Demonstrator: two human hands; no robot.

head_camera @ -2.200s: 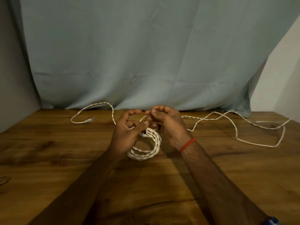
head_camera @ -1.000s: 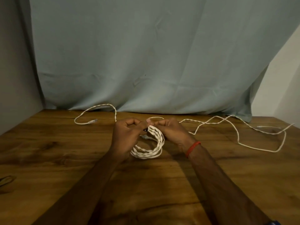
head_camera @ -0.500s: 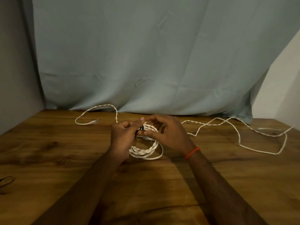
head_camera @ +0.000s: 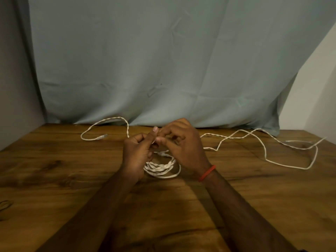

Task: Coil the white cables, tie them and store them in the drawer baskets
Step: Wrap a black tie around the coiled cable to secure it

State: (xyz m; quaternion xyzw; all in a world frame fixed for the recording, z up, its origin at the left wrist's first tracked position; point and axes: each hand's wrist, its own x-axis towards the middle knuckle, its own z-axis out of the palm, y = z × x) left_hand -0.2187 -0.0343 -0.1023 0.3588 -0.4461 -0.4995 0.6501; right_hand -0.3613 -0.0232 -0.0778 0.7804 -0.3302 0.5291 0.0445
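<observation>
Tying off coiled cable [head_camera: 161, 168] below my fingers [head_camera: 155, 131] | left hand [head_camera: 138, 155], right hand [head_camera: 183, 148] both pinching its strand | guessing snug cinching's next

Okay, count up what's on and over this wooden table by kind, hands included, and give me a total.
Hands: 2, left hand, right hand
Coiled white cable: 1
Loose white cable runs: 2, left run, right run; the hands hide whether they join the coil
Red wrist thread: 1
Total: 6
</observation>
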